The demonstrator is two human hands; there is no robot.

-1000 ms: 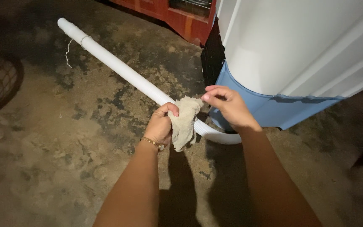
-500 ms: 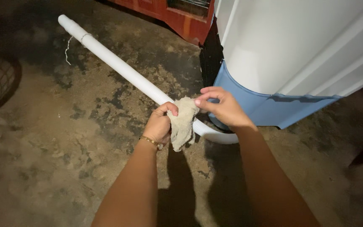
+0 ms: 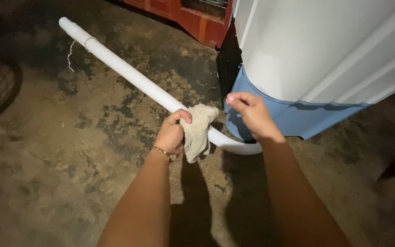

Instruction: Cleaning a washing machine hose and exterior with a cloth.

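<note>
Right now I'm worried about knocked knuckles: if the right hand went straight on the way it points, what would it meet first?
Probably the blue base panel of the white appliance, just beyond the right hand; depth is hard to judge.

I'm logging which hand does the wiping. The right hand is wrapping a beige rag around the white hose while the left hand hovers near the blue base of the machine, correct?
Not quite: the hands are swapped. In the head view, the left hand wraps the beige rag around the white hose, while the right hand hovers near the machine's blue base.
</note>
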